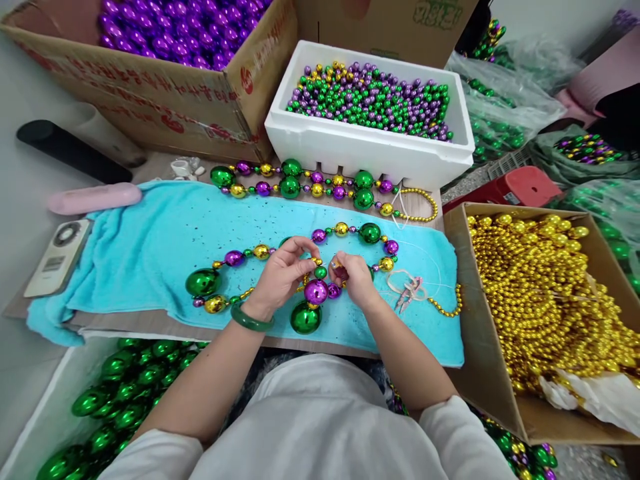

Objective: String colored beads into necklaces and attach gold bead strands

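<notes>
My left hand (285, 272), with a green bangle (253, 319) at the wrist, pinches the bead necklace by a small gold bead (316, 262). Below its fingertips hang a small green bead (321, 273), a purple ball (316, 291) and a large green ball (306, 318). Close beside it, the fingers of my right hand (354, 275) are closed around something small and dark red, mostly hidden. The necklace's purple, gold and green beads (370, 233) loop over the blue towel (270, 220), passing behind both hands.
Pink-handled snips (411, 290) and pale cord lie right of my hands. A finished-looking strand (290, 187) stretches along the towel's back edge. Behind stands a white foam box (370, 137) of small beads. Cardboard boxes hold purple balls (185, 30) and gold bead chains (540, 300).
</notes>
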### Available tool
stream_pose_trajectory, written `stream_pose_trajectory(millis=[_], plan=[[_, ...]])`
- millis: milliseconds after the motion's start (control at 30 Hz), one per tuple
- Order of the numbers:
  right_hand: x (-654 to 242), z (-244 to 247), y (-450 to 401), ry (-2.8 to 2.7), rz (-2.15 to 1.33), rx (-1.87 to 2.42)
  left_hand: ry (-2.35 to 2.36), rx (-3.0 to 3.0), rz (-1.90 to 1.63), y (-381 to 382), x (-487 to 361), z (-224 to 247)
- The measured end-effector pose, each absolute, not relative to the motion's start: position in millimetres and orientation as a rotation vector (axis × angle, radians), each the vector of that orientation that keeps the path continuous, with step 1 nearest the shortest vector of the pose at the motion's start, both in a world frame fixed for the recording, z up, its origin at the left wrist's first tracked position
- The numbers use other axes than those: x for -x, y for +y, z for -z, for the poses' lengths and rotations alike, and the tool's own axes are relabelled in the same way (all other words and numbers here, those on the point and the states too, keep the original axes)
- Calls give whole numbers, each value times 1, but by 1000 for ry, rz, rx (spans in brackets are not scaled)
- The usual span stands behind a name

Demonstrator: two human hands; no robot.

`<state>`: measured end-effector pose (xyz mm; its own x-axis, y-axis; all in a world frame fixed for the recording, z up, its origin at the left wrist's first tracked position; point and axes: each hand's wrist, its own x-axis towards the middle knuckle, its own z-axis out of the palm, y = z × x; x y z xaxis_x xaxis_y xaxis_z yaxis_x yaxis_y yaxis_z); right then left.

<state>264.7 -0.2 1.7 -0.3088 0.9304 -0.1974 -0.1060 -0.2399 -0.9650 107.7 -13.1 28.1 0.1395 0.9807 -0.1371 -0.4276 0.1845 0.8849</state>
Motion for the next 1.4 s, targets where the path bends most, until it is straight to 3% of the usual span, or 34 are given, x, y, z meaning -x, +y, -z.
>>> stream_pose_trajectory(millis=[1400], plan=[[-268, -5, 1, -1418, -1475, 1055, 827, -778, -1168, -17, -111, -27]])
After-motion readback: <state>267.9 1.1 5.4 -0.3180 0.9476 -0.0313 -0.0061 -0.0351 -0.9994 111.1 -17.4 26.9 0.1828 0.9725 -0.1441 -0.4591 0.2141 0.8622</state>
